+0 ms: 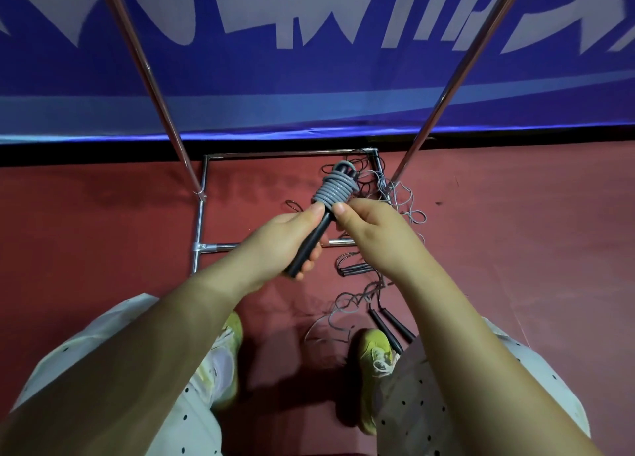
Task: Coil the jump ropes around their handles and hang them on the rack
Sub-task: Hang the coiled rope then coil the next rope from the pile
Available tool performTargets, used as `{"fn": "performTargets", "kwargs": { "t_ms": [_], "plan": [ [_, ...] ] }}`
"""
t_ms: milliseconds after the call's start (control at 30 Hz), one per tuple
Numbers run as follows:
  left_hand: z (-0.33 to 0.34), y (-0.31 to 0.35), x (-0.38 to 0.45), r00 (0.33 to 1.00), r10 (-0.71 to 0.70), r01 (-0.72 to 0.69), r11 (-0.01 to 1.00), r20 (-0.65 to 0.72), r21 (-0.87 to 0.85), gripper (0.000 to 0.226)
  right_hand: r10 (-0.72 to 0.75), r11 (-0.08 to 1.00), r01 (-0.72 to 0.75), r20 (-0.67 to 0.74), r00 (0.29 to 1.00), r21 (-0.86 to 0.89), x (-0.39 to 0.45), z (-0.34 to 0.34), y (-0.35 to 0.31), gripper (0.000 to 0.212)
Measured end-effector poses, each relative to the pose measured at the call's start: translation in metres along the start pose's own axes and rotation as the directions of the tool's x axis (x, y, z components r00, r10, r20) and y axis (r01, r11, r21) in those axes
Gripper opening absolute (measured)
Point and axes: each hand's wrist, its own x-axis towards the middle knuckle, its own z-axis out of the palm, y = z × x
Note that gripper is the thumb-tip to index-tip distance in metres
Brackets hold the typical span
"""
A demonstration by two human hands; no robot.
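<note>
My left hand (285,239) grips the black handles (311,246) of a jump rope, which point up and away from me. Grey rope (331,191) is coiled in tight turns around the upper part of the handles. My right hand (372,225) pinches the handles just below the coil, thumb on top. The rack (202,194) is a chrome frame: two poles rise left and right, and its base rails lie on the red floor under my hands.
Loose jump ropes lie tangled on the floor: grey and black cord (402,198) by the right pole, black handles (355,269) below my hands, another pair of handles (391,328) by my right shoe (376,356). A blue banner (309,77) hangs behind the rack.
</note>
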Motion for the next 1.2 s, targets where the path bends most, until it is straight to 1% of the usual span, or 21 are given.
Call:
{"fn": "performTargets", "kwargs": {
  "t_ms": [67, 133, 200, 267, 333, 467, 567, 633, 700, 767, 800, 867, 933, 967, 1000, 1033, 1067, 1100, 1133, 1167, 1200],
  "plan": [
    [0.001, 0.001, 0.006, 0.998, 0.036, -0.032, 0.996, -0.044, 0.078, 0.043, 0.042, 0.999, -0.042, 0.023, 0.999, -0.004, 0.002, 0.001, 0.002, 0.043],
    [-0.002, 0.003, 0.011, 0.999, -0.012, 0.014, 0.999, -0.035, 0.049, 0.043, 0.115, 0.982, -0.129, 0.109, 0.987, 0.138, 0.004, 0.001, 0.009, 0.045],
    [-0.008, 0.007, 0.013, 0.999, -0.043, 0.043, 0.999, 0.017, -0.011, 0.039, 0.184, 0.881, -0.259, 0.216, 0.959, 0.395, 0.007, 0.002, 0.015, 0.049],
    [-0.012, 0.011, 0.014, 0.996, -0.032, 0.039, 0.995, 0.082, -0.087, 0.04, 0.226, 0.746, -0.367, 0.306, 0.925, 0.556, 0.01, 0.001, 0.019, 0.056],
    [-0.016, 0.015, 0.015, 0.991, -0.033, 0.055, 0.986, 0.133, -0.158, 0.044, 0.199, 0.721, -0.384, 0.358, 0.912, 0.578, 0.01, -0.003, 0.021, 0.058],
    [-0.019, 0.02, 0.016, 0.975, -0.024, 0.089, 0.954, 0.222, -0.286, 0.049, 0.111, 0.742, -0.337, 0.39, 0.914, 0.58, 0.004, -0.009, 0.02, 0.039],
    [-0.023, 0.021, 0.015, 0.976, -0.01, 0.065, 0.965, 0.216, -0.252, 0.051, 0.136, 0.718, -0.369, 0.401, 0.906, 0.59, 0.006, -0.012, 0.019, 0.031],
    [-0.024, 0.022, 0.015, 0.989, -0.009, 0.031, 0.988, 0.146, -0.149, 0.047, 0.148, 0.741, -0.367, 0.396, 0.906, 0.563, 0.007, -0.012, 0.021, 0.024],
    [-0.024, 0.022, 0.015, 0.999, 0.012, -0.012, 1.0, 0.042, -0.006, 0.039, 0.127, 0.839, -0.277, 0.326, 0.937, 0.468, 0.007, -0.01, 0.022, 0.02],
    [-0.025, 0.022, 0.015, 0.999, 0.038, -0.038, 0.998, 0.012, 0.058, 0.032, 0.04, 0.978, -0.084, 0.225, 0.974, 0.19, 0.008, -0.007, 0.021, 0.023],
    [-0.026, 0.022, 0.015, 0.999, 0.046, -0.047, 0.998, 0.03, 0.042, 0.032, -0.023, 0.999, 0.017, 0.204, 0.979, 0.032, 0.008, -0.004, 0.02, 0.023],
    [-0.027, 0.022, 0.015, 0.994, 0.062, -0.059, 0.998, 0.095, -0.037, 0.032, -0.177, 0.961, 0.208, 0.17, 0.969, -0.185, 0.008, 0.001, 0.018, 0.027],
    [-0.032, 0.024, 0.014, 0.978, 0.086, -0.053, 0.984, 0.188, -0.17, 0.034, -0.341, 0.898, 0.352, 0.088, 0.936, -0.264, 0.005, 0.002, 0.012, 0.035],
    [-0.035, 0.026, 0.013, 0.964, 0.11, -0.052, 0.971, 0.24, -0.234, 0.035, -0.394, 0.879, 0.391, 0.047, 0.918, -0.275, 0.003, 0.004, 0.009, 0.039],
    [-0.038, 0.027, 0.012, 0.947, 0.142, -0.057, 0.957, 0.287, -0.284, 0.034, -0.406, 0.89, 0.398, 0.009, 0.914, -0.224, 0.0, 0.006, 0.006, 0.042],
    [-0.041, 0.029, 0.011, 0.932, 0.172, -0.067, 0.947, 0.32, -0.314, 0.032, -0.365, 0.926, 0.362, -0.01, 0.931, -0.108, -0.003, 0.009, 0.003, 0.041],
    [-0.044, 0.03, 0.01, 0.927, 0.186, -0.074, 0.942, 0.326, -0.327, 0.031, -0.283, 0.956, 0.281, 0.009, 0.959, 0.085, -0.005, 0.012, 0.0, 0.034],
    [-0.045, 0.03, 0.011, 0.936, 0.172, -0.07, 0.946, 0.307, -0.317, 0.031, -0.191, 0.951, 0.169, 0.061, 0.98, 0.26, -0.004, 0.014, 0.0, 0.025],
    [-0.045, 0.029, 0.014, 0.955, 0.132, -0.052, 0.956, 0.265, -0.287, 0.031, -0.115, 0.927, 0.064, 0.118, 0.986, 0.369, -0.003, 0.015, 0.001, 0.019],
    [-0.044, 0.027, 0.018, 0.978, 0.076, -0.028, 0.971, 0.197, -0.238, 0.033, -0.066, 0.929, 0.006, 0.151, 0.986, 0.369, -0.001, 0.014, 0.003, 0.018],
    [-0.043, 0.024, 0.022, 0.994, 0.027, -0.008, 0.985, 0.11, -0.172, 0.034, -0.032, 0.95, -0.02, 0.162, 0.986, 0.312, 0.002, 0.013, 0.006, 0.019]
  ]
}}
